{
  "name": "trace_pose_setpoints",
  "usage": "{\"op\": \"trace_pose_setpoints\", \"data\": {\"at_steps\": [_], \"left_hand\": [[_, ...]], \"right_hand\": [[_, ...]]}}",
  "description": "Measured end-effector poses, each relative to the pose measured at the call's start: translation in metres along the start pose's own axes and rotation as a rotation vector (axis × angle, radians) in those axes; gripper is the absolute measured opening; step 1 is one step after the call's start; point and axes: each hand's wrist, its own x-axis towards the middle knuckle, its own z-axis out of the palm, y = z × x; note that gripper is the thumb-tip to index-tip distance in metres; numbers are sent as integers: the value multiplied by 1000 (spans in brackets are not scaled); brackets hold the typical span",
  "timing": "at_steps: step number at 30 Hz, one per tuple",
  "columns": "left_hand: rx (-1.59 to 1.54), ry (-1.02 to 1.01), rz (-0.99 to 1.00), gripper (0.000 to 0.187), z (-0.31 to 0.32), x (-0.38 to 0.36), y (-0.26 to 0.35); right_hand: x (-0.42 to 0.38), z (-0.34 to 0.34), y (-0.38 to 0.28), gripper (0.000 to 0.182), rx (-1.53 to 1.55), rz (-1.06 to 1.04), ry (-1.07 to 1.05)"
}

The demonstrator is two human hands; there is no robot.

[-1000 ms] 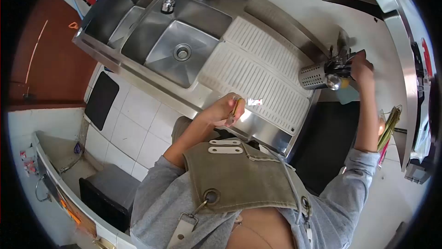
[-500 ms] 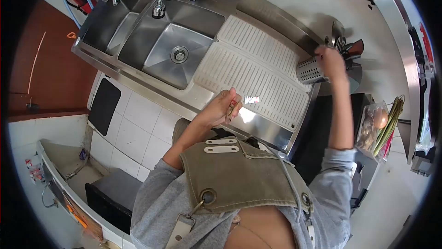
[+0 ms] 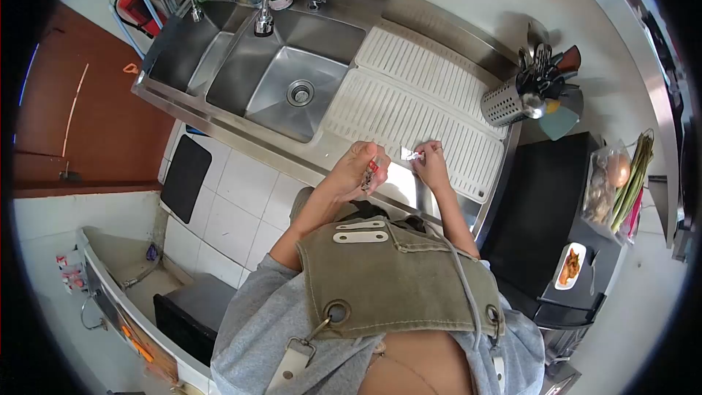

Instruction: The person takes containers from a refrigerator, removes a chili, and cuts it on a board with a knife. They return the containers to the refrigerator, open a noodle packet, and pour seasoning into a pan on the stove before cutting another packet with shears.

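My left hand (image 3: pixel 357 170) is closed around a small item (image 3: pixel 374 166) with a red part, held just above the front edge of the counter; its kind I cannot tell. Across from it, the fingers of my right hand (image 3: pixel 431 162) are pinched at a small shiny white-and-red wrapper (image 3: pixel 409 154) on the front of the white slatted drying mat (image 3: pixel 409 110). The two hands are a short distance apart. Below them hangs the olive apron (image 3: pixel 402 278) I wear.
A double steel sink (image 3: pixel 296 88) with a spring faucet (image 3: pixel 264 24) lies to the left. At the mat's far right stands a perforated utensil holder (image 3: pixel 503 106) full of tools. Farther right are a black stovetop (image 3: pixel 537 205), a small white dish (image 3: pixel 563 278) with food, and bagged vegetables (image 3: pixel 614 183).
My right hand has come from the utensil holder down to the wrapper on the mat. The left hand stays closed at about the same place. The view has shifted slightly.
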Motion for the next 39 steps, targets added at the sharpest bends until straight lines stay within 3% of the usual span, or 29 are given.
{"op": "trace_pose_setpoints", "data": {"at_steps": [3,8,11,13,17,22,24,28,30,33,35,37,39], "left_hand": [[17,-9,4,50,7,-7,0],[15,75,-58,52,7,-31,-9],[-75,178,43,48,13,-43,-21],[-211,221,32,46,14,-55,-30],[-255,135,-15,45,28,-63,-43],[-256,189,-7,46,53,-70,-66],[-281,161,4,46,62,-71,-77],[-338,172,46,48,96,-85,-102],[-362,191,84,48,116,-99,-114],[-320,225,129,48,140,-133,-136],[-326,354,132,48,146,-164,-152],[-309,410,143,47,150,-196,-157],[-397,521,193,46,146,-234,-160]], "right_hand": [[-1,5,7,25,-40,-105,52],[-16,-11,-17,11,33,7,83],[-39,-34,-38,10,191,65,191],[-67,-70,-67,10,331,124,239],[-137,-155,-118,8,406,27,397],[-245,-260,-135,8,423,125,770],[-283,-305,-104,6,245,78,936],[-350,-398,26,14,-96,355,956],[-374,-431,88,13,-185,368,934],[-375,-457,109,13,-215,285,808],[-375,-471,124,13,-313,183,734],[-370,-468,108,17,-100,204,785],[-356,-445,54,16,-133,112,817]]}}
